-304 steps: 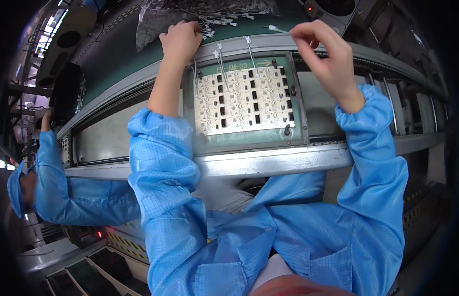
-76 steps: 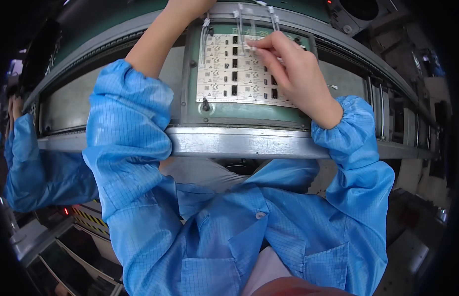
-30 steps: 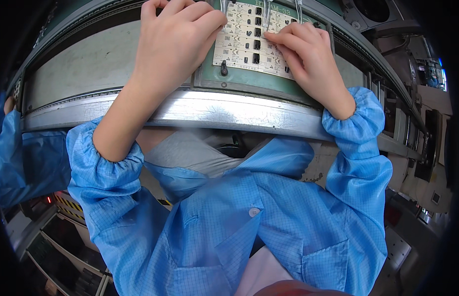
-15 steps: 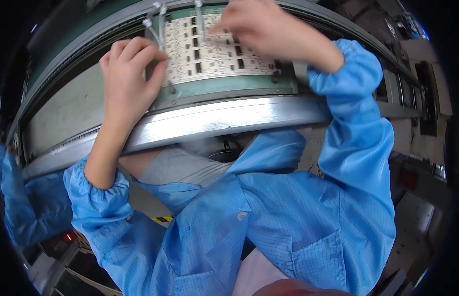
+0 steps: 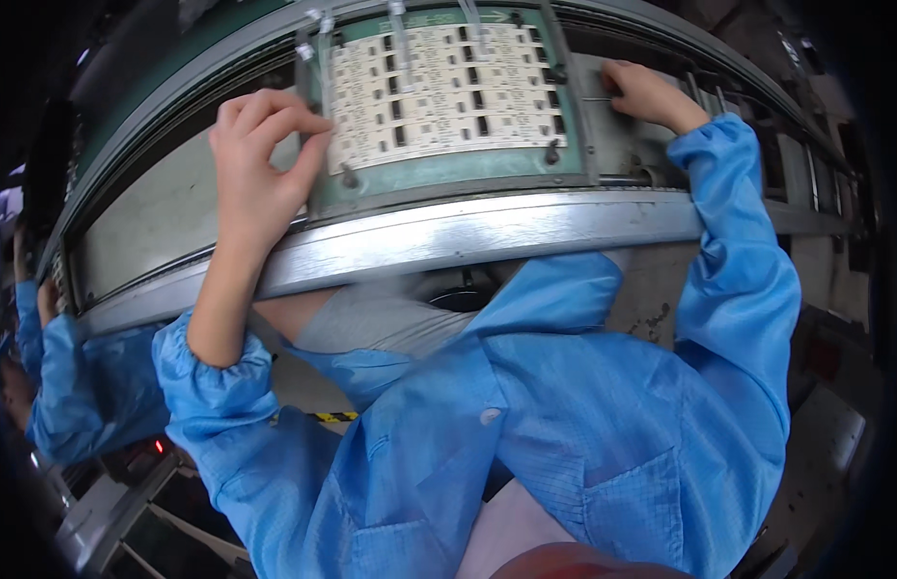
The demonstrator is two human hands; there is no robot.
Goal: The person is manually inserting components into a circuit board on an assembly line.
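A pale circuit board panel [image 5: 434, 125] with rows of black components lies in a green carrier [image 5: 448, 172] on the metal rail line. At the panel's left edge, my left hand [image 5: 260, 159] has its thumb and index fingertips pressed together; whatever is between them is too small to make out. Slender translucent strips [image 5: 404, 53] with pale ends reach over the panel from its far side. My right hand [image 5: 651, 96] is right of the carrier, apart from the panel, its fingers curled in beside a thin metal rod [image 5: 595, 98]. Its grip is partly hidden.
A broad silver rail [image 5: 468, 227] runs along the near side, between the carrier and my lap. Dark knobs [image 5: 552, 152] stand at the carrier's corners. A co-worker's blue sleeve [image 5: 91, 386] shows at the far left.
My right hand has moved from above the panel to the right, beyond the carrier, uncovering the panel's right half. My left hand stays at the left edge.
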